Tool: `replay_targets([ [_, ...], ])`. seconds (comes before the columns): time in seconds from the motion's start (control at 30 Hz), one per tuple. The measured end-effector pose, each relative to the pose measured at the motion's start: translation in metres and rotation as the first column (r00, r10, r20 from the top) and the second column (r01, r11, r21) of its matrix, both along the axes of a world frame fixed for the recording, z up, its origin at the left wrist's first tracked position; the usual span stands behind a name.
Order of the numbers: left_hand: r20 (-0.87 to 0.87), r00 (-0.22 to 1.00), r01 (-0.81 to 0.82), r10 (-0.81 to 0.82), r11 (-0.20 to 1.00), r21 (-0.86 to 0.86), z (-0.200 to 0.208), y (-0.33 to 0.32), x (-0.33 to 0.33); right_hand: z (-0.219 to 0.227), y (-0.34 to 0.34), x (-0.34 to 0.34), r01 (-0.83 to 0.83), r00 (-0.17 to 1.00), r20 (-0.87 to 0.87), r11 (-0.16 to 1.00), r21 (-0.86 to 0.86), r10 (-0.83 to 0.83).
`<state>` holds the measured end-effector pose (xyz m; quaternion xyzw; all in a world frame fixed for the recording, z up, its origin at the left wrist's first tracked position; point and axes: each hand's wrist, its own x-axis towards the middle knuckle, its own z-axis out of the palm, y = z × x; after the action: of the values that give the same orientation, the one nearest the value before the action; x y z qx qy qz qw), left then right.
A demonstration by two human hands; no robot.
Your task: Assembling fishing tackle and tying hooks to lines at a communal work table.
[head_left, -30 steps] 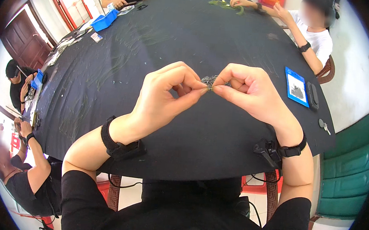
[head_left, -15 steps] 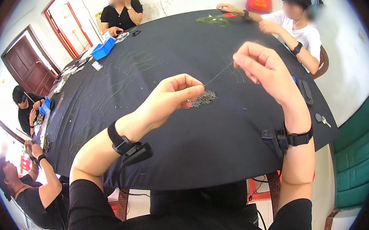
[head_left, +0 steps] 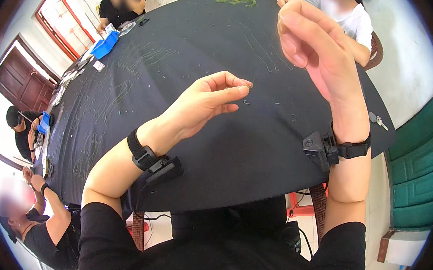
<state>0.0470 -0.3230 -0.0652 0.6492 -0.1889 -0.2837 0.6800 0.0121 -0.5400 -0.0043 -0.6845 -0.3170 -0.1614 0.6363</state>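
My left hand (head_left: 211, 97) hovers over the middle of the dark cloth, thumb and forefinger pinched. A tiny brownish bit shows at the fingertips. Farther off and to the right is my raised right hand (head_left: 318, 47), its fingers curled into a pinch. Half a second ago a thin dark line ran taut between the two pinches; now it is too fine to make out. One small metal hook (head_left: 246, 102) shows just beyond my left fingertips. The heap of small metal pieces seen earlier does not show; my left hand seems to cover its place.
Fine line strands (head_left: 147, 55) lie across the black tablecloth (head_left: 223, 175). Keys (head_left: 379, 121) rest near its right edge. A blue bin (head_left: 105, 44) stands far left, and a yellow-green tangle (head_left: 238, 0) lies at the back. Several people sit around the table.
My right hand has moved up and away from my left, widening the gap. The view has shifted, so the table sits farther left and higher. The metal heap has gone from sight.
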Motion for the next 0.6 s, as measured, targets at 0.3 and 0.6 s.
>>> replay_targets([
  [0.3,-0.11,0.993,0.043,-0.048,0.998,-0.05,-0.018,0.013,0.003,-0.006,0.011,-0.003,-0.067,0.997,-0.035,0.997,0.049,0.069],
  [0.6,-0.299,0.936,0.133,-0.187,0.972,-0.191,-0.025,-0.002,-0.009,-0.013,0.012,0.001,-0.236,0.968,-0.038,0.953,0.19,0.247],
])
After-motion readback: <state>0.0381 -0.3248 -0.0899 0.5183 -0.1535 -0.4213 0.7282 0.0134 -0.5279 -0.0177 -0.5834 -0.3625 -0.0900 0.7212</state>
